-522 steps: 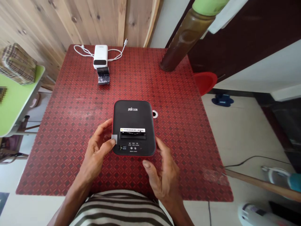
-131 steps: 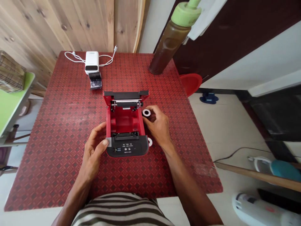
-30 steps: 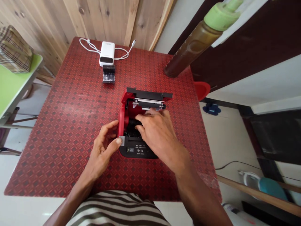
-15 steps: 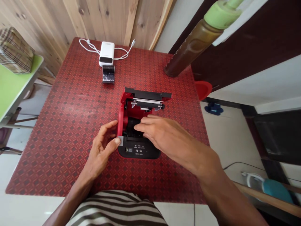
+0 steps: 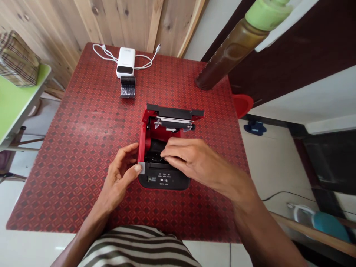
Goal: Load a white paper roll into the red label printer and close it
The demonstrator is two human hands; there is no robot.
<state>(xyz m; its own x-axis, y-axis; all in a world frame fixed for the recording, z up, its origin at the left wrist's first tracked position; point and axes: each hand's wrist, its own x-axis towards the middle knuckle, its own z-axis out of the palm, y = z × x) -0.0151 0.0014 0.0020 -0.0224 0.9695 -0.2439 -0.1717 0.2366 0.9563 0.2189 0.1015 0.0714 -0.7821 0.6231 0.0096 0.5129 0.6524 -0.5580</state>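
A red and black label printer (image 5: 164, 177) stands on the table with its lid (image 5: 174, 113) raised, showing a roller under the lid. Inside its red bay lies a black roll (image 5: 157, 145), with glossy black film at its front. My left hand (image 5: 121, 172) grips the printer's left side, thumb on the front corner by a grey patch and fingers curled along the wall. Over the right part of the bay, my right hand (image 5: 186, 154) has its thumb and fingertips pinched together at the film's edge. It hides the bay's right side and part of the roll.
Behind the printer, a small black roll (image 5: 128, 87) lies by a white power bank (image 5: 126, 62) with a white cable (image 5: 143, 66). A tall brown bottle (image 5: 230, 48) with a green top stands at the table's (image 5: 69, 155) back right. A red stool (image 5: 242, 105) sits beyond the right edge.
My right hand has drawn slightly up and its fingers have closed into a pinch, exposing more of the glossy film at the bay's front. My left hand stays on the printer's side.
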